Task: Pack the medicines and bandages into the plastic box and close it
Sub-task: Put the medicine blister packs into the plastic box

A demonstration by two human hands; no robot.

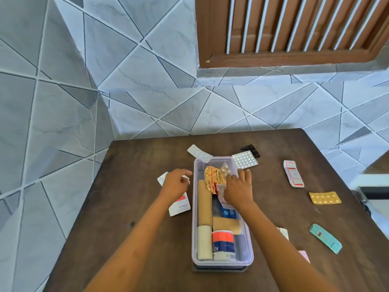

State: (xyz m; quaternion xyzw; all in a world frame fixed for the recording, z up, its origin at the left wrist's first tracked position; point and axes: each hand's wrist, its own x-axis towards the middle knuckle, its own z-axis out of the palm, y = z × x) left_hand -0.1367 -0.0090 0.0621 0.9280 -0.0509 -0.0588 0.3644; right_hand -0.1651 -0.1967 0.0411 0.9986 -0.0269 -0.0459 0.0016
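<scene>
The clear plastic box (194, 209) stands open in the middle of the brown table (130, 186). It holds beige bandage rolls (204, 205), a white roll (204, 243), a red, white and blue roll (223, 243) and a crumpled gold blister pack (213, 178). My right hand (239, 188) lies flat inside the box with its fingers spread on the packets there. Just left of the box, my left hand (175, 182) curls over a white blister strip (162, 178). A white and red packet (180, 206) lies under that wrist.
Loose on the table are a white strip (199, 153), a white pill blister (245, 160), a black strip (251, 150), a red-white strip (293, 173), a yellow blister (325, 198) and a teal strip (325, 238). A dark lid (219, 269) sits under the box. A tiled wall stands behind.
</scene>
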